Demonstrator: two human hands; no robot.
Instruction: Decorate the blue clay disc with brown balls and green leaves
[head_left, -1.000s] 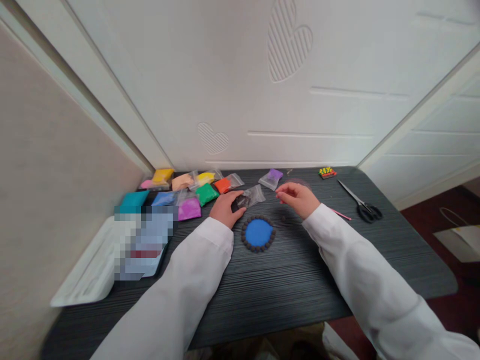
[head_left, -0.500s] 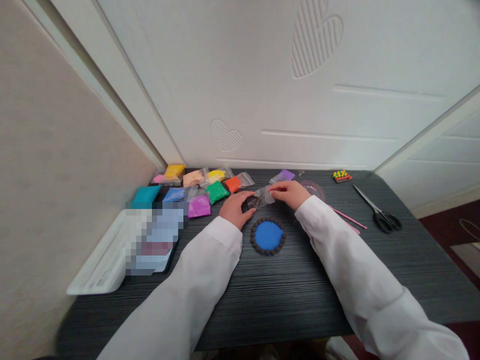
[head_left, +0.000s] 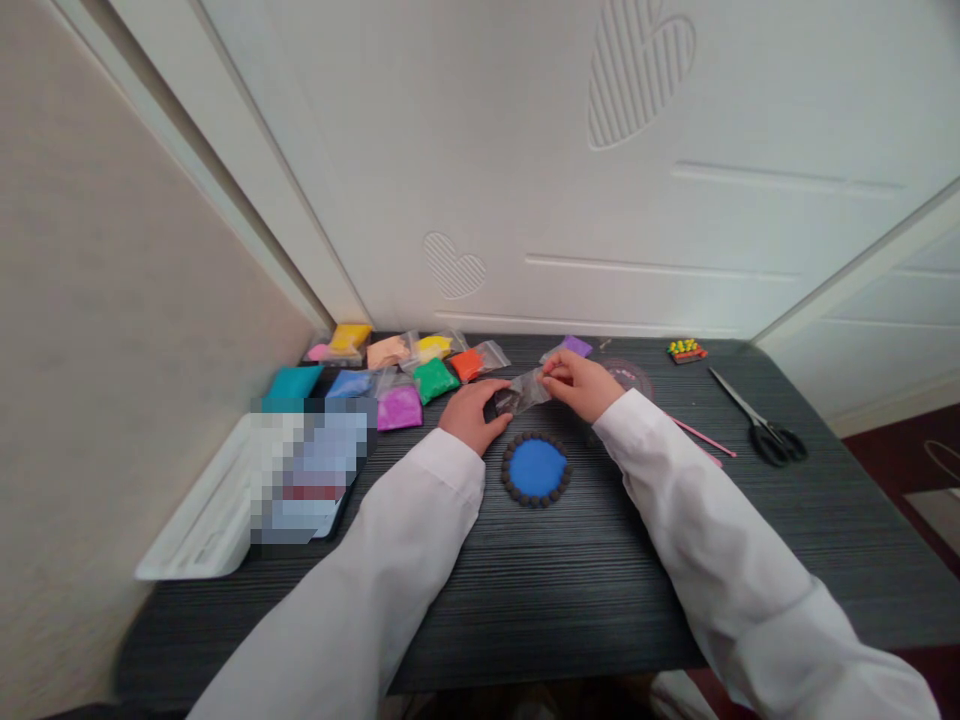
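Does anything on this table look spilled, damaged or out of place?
Nothing looks spilled or plainly damaged. The blue disc and dark balls around it look orderly. One oddity: the flat device beside the white tray shows as blocky squares, hiding its condition.

A clear bag (head_left: 526, 392) blocked the gap between left hand (head_left: 474, 415) and right hand (head_left: 585, 386), packets (head_left: 435, 380) crowded the far left, and open tabletop (head_left: 559, 580) stretched between sleeves (head_left: 420, 530) in front of a blue disc (head_left: 537, 468).
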